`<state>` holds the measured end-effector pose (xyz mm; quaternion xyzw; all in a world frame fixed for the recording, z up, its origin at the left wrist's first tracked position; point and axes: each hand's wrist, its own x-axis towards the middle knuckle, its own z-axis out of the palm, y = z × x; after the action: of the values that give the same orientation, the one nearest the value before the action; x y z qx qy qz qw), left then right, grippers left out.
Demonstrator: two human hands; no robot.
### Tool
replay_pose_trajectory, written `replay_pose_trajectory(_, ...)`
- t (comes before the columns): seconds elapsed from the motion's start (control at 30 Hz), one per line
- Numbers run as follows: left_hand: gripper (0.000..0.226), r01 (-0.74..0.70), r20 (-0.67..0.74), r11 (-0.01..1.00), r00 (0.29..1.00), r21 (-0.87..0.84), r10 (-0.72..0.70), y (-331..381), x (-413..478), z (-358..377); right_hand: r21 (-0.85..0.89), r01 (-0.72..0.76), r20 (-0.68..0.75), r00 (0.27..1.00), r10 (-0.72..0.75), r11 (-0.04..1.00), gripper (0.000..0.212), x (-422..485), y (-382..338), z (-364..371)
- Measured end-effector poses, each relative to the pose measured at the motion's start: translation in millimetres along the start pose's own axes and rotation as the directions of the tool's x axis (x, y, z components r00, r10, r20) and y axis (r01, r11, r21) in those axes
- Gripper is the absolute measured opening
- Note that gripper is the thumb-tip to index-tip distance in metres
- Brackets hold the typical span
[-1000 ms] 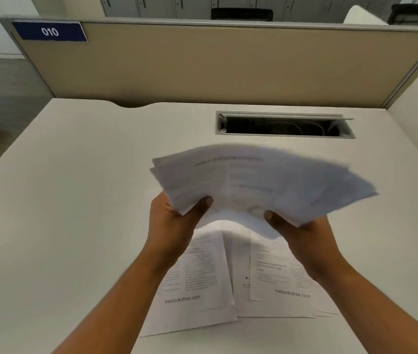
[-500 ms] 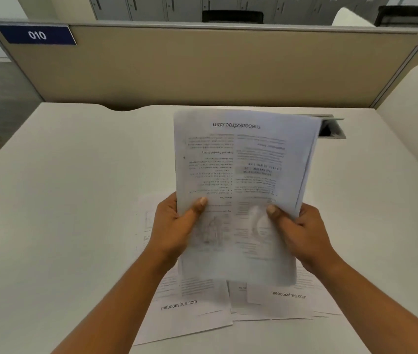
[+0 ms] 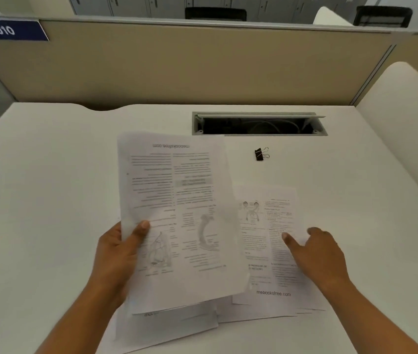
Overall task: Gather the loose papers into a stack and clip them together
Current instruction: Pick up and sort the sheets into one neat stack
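Gripping one sheaf [image 3: 177, 213], left hand [image 3: 118, 254]; right hand [image 3: 320, 254] slack over loose sheets [image 3: 266, 277] (count unclear); one binder clip [image 3: 261, 154].

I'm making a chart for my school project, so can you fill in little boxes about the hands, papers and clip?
Left hand: grips the held papers by their left edge
Right hand: open, over a loose sheet on the desk
Clip: on the desk, untouched, beyond the papers
Other sheets: spread on the desk below the held papers
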<state>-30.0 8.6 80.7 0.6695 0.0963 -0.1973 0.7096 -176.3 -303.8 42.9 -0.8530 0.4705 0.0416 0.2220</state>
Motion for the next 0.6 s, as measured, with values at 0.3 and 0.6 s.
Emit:
replay_pose_trajectory(0.3,0.012,0.007,-0.047,1.0,0.999,0.002,-0.007,-10,-2,-17,-0.141,-0.147,0.1,0.982,0.162,0.979,0.096,0,9,22)
replay_pose_trajectory(0.6,0.014,0.023,-0.042,1.0,0.999,-0.008,-0.023,-11,-4,-10,0.002,-0.125,0.139,0.983,0.124,0.992,0.06,1,10,25)
